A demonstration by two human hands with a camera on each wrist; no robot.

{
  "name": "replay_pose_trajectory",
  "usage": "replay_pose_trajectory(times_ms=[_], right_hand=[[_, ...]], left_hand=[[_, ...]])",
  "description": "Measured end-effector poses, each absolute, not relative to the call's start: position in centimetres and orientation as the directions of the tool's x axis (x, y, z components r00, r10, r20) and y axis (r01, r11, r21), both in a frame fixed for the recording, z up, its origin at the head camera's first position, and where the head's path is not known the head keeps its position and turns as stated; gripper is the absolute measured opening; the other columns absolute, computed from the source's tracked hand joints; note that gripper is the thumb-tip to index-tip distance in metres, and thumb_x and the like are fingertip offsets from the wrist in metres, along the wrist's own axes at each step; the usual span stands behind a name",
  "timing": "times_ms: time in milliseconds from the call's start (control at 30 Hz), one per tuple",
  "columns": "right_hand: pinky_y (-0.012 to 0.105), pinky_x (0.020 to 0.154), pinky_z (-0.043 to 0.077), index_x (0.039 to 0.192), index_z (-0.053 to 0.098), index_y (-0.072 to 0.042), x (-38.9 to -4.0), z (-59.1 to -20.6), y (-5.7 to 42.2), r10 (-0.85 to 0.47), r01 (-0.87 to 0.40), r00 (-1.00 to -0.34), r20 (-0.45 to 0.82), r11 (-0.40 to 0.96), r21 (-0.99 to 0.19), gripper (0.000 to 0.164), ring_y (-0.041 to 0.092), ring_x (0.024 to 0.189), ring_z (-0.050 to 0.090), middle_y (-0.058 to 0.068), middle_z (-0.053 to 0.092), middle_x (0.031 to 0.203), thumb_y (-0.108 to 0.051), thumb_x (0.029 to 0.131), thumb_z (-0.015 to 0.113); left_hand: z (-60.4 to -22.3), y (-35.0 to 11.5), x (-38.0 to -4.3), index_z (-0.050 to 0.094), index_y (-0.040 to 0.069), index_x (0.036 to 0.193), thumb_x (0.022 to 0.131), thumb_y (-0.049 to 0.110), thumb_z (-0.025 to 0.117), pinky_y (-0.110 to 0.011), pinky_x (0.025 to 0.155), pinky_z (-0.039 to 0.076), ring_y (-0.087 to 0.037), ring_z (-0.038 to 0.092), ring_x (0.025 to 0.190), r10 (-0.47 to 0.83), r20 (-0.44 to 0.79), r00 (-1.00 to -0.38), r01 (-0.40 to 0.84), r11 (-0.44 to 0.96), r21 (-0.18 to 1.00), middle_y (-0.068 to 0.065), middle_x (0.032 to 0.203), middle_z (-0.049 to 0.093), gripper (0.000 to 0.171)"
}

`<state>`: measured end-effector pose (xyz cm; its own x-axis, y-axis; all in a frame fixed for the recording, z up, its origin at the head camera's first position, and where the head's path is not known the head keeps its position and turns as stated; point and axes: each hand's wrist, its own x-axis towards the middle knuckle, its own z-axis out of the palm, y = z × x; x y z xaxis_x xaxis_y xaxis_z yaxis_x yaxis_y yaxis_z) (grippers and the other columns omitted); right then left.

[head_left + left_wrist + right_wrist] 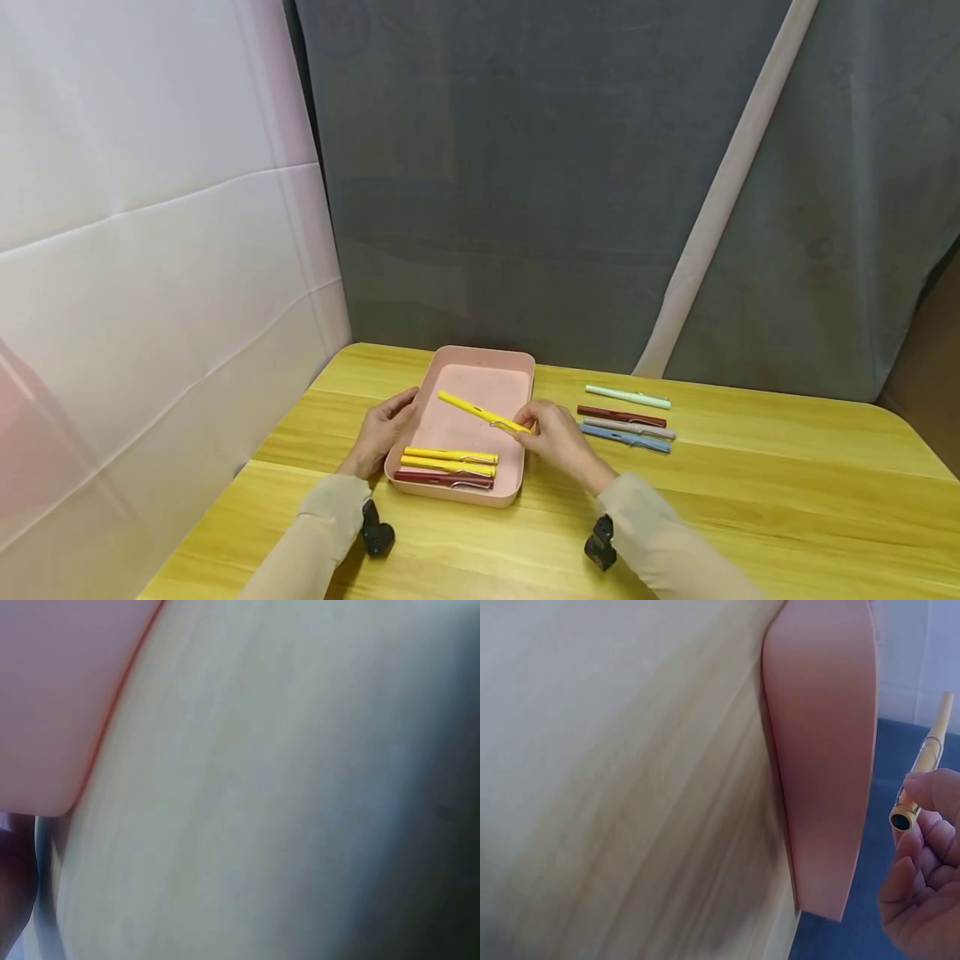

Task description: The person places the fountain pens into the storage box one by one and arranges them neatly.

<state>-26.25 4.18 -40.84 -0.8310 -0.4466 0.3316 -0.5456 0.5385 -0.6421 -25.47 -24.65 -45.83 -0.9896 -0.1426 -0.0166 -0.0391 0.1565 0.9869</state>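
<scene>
Between the right hand's [555, 437] thumb and fingers is the clip end of a yellow pen [476, 409], pinched over the right side of a pink tray [487, 358]. The pen slants up to the left above the tray floor. In the right wrist view, the round dark-centred end of the pen [902, 818] faces the camera. At the tray's left wall the left hand [382, 433] holds the rim; the left wrist view shows mostly tray wall and table. Two yellow pens [450, 456] and a dark red pen [442, 479] lie side by side at the tray's near end.
Right of the tray, a mint green pen [627, 396], a dark red pen [621, 416], a grey pen [630, 428] and a blue pen [625, 437] lie on the wooden table [750, 500]. A grey curtain [525, 183] hangs behind, a white one [150, 292] at the left.
</scene>
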Motion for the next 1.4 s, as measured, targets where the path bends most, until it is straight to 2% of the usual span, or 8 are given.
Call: replay_pose_trajectory(times_ms=[500, 733, 933, 1067, 1400], right_hand=[[0.022, 0.058, 0.041, 0.076, 0.066, -0.009, -26.1, -41.1, 2.4, -0.489, -0.582, -0.81, 0.323, 0.603, -0.546, 0.009, 0.01, 0.066, 0.05, 0.0, 0.061, 0.075, -0.008, 0.077, 0.075], [0.022, 0.061, 0.042, 0.074, 0.065, -0.012, -26.1, -41.3, 1.6, -0.5, -0.591, -0.806, 0.317, 0.646, -0.484, 0.011, 0.009, 0.068, 0.051, -0.002, 0.059, 0.075, -0.011, 0.077, 0.075], [0.022, 0.057, 0.039, 0.071, 0.066, -0.013, -26.2, -41.1, 1.0, -0.504, -0.588, -0.809, 0.304, 0.687, -0.427, 0.011, 0.009, 0.065, 0.047, -0.004, 0.055, 0.071, -0.011, 0.075, 0.076], [0.024, 0.058, 0.039, 0.071, 0.067, -0.013, -26.3, -41.1, 0.7, -0.506, -0.581, -0.814, 0.285, 0.712, -0.394, 0.011, 0.011, 0.067, 0.046, -0.004, 0.054, 0.069, -0.013, 0.074, 0.077], [0.024, 0.06, 0.037, 0.068, 0.067, -0.012, -26.6, -41.3, 0.0, -0.54, -0.622, -0.781, 0.314, 0.715, -0.32, 0.013, 0.012, 0.067, 0.046, -0.004, 0.057, 0.066, -0.015, 0.073, 0.08]], left_hand=[[-45.7, -24.6, -25.3, 0.042, 0.006, 0.142, 0.098, 0.022, 0.052, -0.025, 0.099, 0.043, -0.026, 0.04, 0.132, -0.137, -0.014, -0.99, -0.033, 0.14, 0.99, -0.013, 0.146, 0.041, 0.047], [-45.7, -24.6, -25.3, 0.042, 0.006, 0.142, 0.099, 0.019, 0.05, -0.034, 0.104, 0.04, -0.027, 0.039, 0.133, -0.139, -0.013, -0.99, -0.034, 0.149, 0.988, -0.014, 0.147, 0.04, 0.046], [-45.7, -24.5, -25.3, 0.042, 0.007, 0.142, 0.099, 0.018, 0.049, -0.025, 0.094, 0.047, -0.029, 0.044, 0.129, -0.137, -0.021, -0.99, -0.037, 0.113, 0.993, -0.014, 0.146, 0.041, 0.045], [-45.8, -24.5, -25.4, 0.043, 0.007, 0.142, 0.099, 0.018, 0.049, -0.02, 0.09, 0.048, -0.028, 0.044, 0.129, -0.137, -0.02, -0.99, -0.035, 0.111, 0.993, -0.014, 0.145, 0.041, 0.045], [-45.8, -24.5, -25.3, 0.043, 0.006, 0.141, 0.099, 0.017, 0.049, -0.024, 0.096, 0.046, -0.028, 0.043, 0.13, -0.146, -0.014, -0.989, -0.034, 0.135, 0.99, -0.014, 0.145, 0.042, 0.044]])
